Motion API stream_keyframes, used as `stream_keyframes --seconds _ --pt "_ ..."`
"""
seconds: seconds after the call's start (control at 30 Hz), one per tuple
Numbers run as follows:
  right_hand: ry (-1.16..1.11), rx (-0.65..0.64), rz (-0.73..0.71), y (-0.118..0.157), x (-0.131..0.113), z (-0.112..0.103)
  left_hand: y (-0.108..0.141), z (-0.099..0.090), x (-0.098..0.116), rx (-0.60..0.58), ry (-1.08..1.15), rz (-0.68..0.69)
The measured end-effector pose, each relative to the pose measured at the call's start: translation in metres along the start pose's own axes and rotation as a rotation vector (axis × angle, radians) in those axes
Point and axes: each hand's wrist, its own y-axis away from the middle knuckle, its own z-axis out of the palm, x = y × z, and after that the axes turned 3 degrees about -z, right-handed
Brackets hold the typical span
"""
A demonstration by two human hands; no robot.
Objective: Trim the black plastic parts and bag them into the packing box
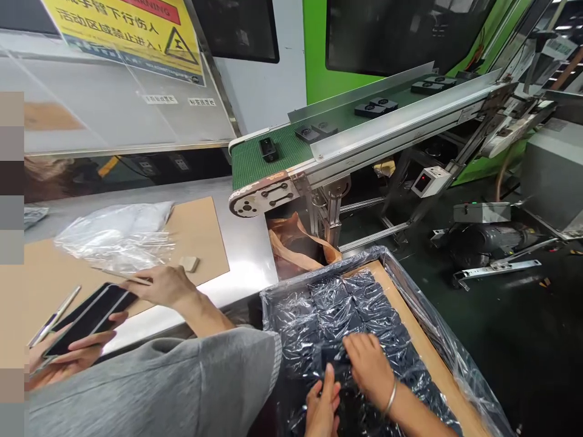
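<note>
My left hand (322,405) and my right hand (368,369), which wears a metal bangle, are down in a cardboard box (426,349) lined with clear plastic. The box holds rows of black parts in shiny bags (334,306). My right hand's fingers curl over one bagged part (334,364) in the near rows. My left hand lies flat against the bags just beside it, fingers straight and pointing away from me.
A person in a grey sleeve (182,382) leans in at the left, one hand (159,285) on flat black pieces (88,318), the other (68,358) under them. Clear bags (116,237) lie on cardboard (200,233). A green conveyor (255,161) carries black parts (268,149).
</note>
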Motion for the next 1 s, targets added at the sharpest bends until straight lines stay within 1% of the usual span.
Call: stream_keyframes --seconds 0.03,0.1,0.17,0.23,0.3,0.33,0.4,0.43,0.5,0.6,0.7,0.8,0.87,0.9,0.93,1.0 --pt "-0.003 -0.024 0.028 -0.009 0.02 0.002 -0.001 -0.009 0.014 0.045 -0.024 0.052" --pt "0.043 -0.02 0.106 -0.03 0.063 0.011 -0.003 -0.033 0.055 0.096 -0.021 0.128" --pt "0.083 0.008 0.14 -0.054 0.103 0.029 -0.007 -0.061 0.109 0.146 -0.015 0.211" --pt "0.105 0.024 0.144 -0.076 0.135 0.052 -0.01 -0.088 0.166 0.199 -0.009 0.294" --pt "0.118 0.025 0.125 -0.093 0.156 0.074 -0.013 -0.112 0.216 0.244 -0.008 0.369" --pt "0.123 0.023 0.11 -0.1 0.162 0.083 -0.016 -0.122 0.235 0.261 -0.008 0.399" --pt "0.13 0.016 0.082 -0.108 0.168 0.097 -0.022 -0.139 0.262 0.285 -0.014 0.441" --pt "0.133 0.013 0.071 -0.11 0.17 0.101 -0.026 -0.146 0.269 0.283 -0.033 0.456" --pt "0.138 0.0 0.053 -0.113 0.17 0.104 -0.036 -0.158 0.276 0.263 -0.091 0.47" --pt "0.136 -0.038 0.012 -0.115 0.17 0.104 -0.049 -0.17 0.276 0.213 -0.166 0.446" --pt "0.13 -0.08 -0.033 -0.116 0.17 0.104 -0.059 -0.172 0.265 0.159 -0.203 0.396" --pt "0.126 -0.103 -0.049 -0.114 0.171 0.106 -0.065 -0.169 0.241 0.103 -0.238 0.358" --pt "0.122 -0.109 -0.046 -0.112 0.172 0.108 -0.066 -0.166 0.226 0.097 -0.237 0.364" --pt "0.121 -0.11 -0.039 -0.11 0.173 0.108 -0.066 -0.165 0.221 0.105 -0.229 0.375" --pt "0.121 -0.11 -0.028 -0.109 0.173 0.109 -0.064 -0.165 0.22 0.12 -0.218 0.389" --pt "0.123 -0.108 0.001 -0.107 0.173 0.109 -0.058 -0.163 0.226 0.15 -0.194 0.411"
